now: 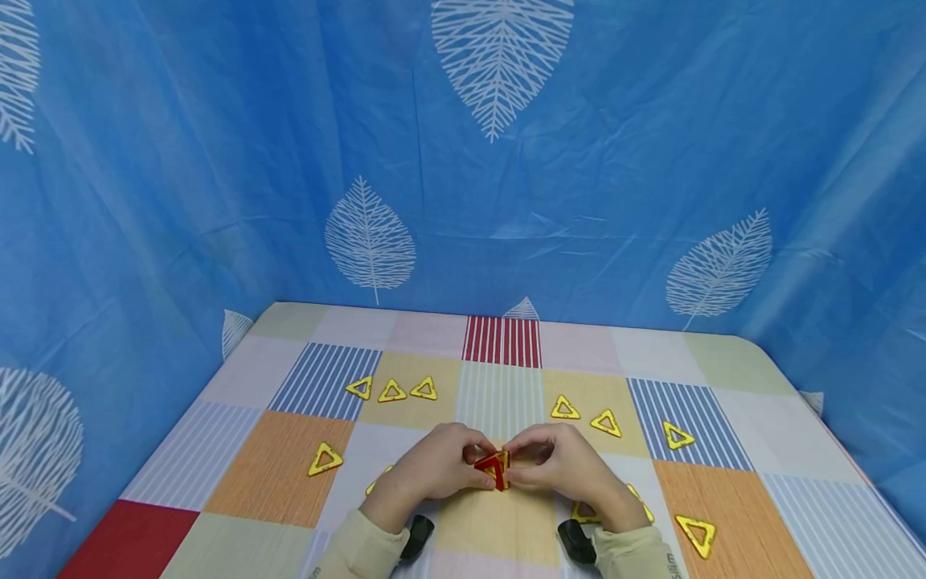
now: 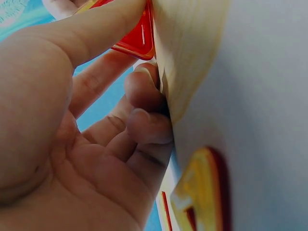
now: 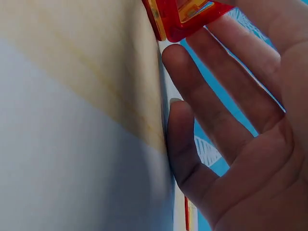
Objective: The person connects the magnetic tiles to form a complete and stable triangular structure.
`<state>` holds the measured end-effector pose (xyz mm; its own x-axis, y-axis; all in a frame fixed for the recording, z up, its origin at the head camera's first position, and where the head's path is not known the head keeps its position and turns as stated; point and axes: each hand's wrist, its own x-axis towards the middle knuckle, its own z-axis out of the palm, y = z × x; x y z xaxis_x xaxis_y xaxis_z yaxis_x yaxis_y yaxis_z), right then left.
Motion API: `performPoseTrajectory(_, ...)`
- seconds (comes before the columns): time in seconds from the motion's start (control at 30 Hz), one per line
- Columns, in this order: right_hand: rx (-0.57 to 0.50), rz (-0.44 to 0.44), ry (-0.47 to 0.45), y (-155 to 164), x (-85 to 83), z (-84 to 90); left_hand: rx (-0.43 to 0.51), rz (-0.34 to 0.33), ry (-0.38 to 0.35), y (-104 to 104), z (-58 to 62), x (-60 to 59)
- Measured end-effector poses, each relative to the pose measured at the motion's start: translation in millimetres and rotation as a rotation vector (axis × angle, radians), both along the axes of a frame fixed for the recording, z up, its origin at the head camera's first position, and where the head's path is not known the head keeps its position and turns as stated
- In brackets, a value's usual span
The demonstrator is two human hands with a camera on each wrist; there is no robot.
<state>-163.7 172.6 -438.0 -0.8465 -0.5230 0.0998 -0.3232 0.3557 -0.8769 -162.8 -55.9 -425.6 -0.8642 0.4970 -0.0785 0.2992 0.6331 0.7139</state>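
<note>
Both hands meet at the middle front of the table around a small red and yellow triangle piece assembly [image 1: 494, 467]. My left hand [image 1: 441, 466] pinches its left side, thumb on the red piece [image 2: 137, 41], the other fingers curled against the cloth. From the right, my right hand [image 1: 560, 462] holds the same assembly [image 3: 185, 19] with its fingertips, the lower fingers resting straight on the cloth. Loose yellow triangles lie around: three at the back left [image 1: 391, 391], one at the left [image 1: 325, 460], several on the right [image 1: 606, 422].
A checked cloth [image 1: 289, 474] covers the table. Blue leaf-print curtains [image 1: 506, 161] close it in behind and at both sides. Another yellow triangle [image 1: 697, 534] lies near the front right, and one [image 2: 202, 192] sits close under my left wrist.
</note>
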Motion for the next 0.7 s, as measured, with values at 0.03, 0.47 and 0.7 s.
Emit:
performPoseTrajectory(0.03,0.005,-0.001,0.002,0.1,-0.3,-0.3,0.001,-0.001,0.000,0.0,-0.2,-0.2)
performPoseTrajectory(0.47,0.023,-0.017,-0.058,2.3,-0.4,-1.4,0.017,-0.016,0.014,-0.8,0.9,0.5)
performPoseTrajectory(0.7,0.023,-0.027,-0.062,2.5,-0.2,-0.6,0.047,-0.021,0.005,-2.3,1.0,0.0)
